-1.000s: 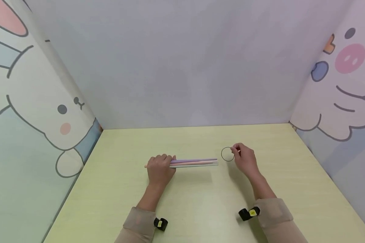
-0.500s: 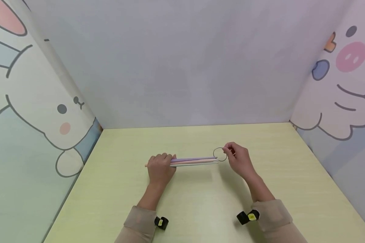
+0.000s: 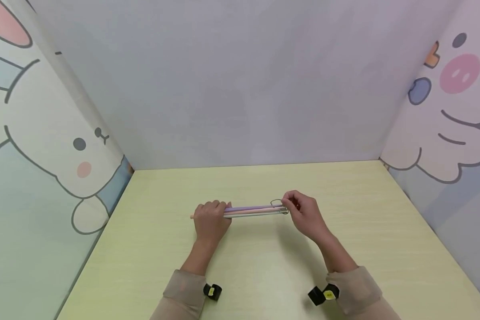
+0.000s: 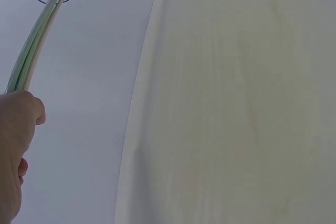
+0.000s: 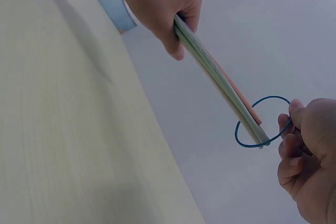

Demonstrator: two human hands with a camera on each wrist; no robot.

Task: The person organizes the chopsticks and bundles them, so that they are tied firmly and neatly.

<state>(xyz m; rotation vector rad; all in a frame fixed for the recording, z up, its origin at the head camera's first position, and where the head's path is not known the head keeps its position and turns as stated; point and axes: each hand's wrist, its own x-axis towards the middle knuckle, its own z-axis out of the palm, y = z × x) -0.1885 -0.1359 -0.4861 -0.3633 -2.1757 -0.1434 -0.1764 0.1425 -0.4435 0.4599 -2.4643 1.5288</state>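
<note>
In the head view my left hand point(image 3: 211, 221) grips a bundle of pastel straws point(image 3: 252, 211) by its left part, holding it level above the table. One peach end pokes out past the left side of the fist. My right hand point(image 3: 304, 214) pinches a thin rubber band point(image 3: 276, 201) between thumb and fingertips at the bundle's right end. The right wrist view has the dark blue rubber band point(image 5: 270, 97) as a wide loop around the straw tips point(image 5: 257, 132), slack. In the left wrist view the straws point(image 4: 37, 45) rise from my left fist point(image 4: 16, 135).
Below both hands lies a pale yellow table point(image 3: 248, 266). A plain grey wall point(image 3: 248, 89) stands behind it, with cartoon-printed panels point(image 3: 36, 133) on the left and right sides. Each sleeve cuff carries a small black camera point(image 3: 213, 292).
My right hand has moved left, bringing the rubber band from beside the straws to around their right ends. My left hand and the bundle have stayed nearly in place.
</note>
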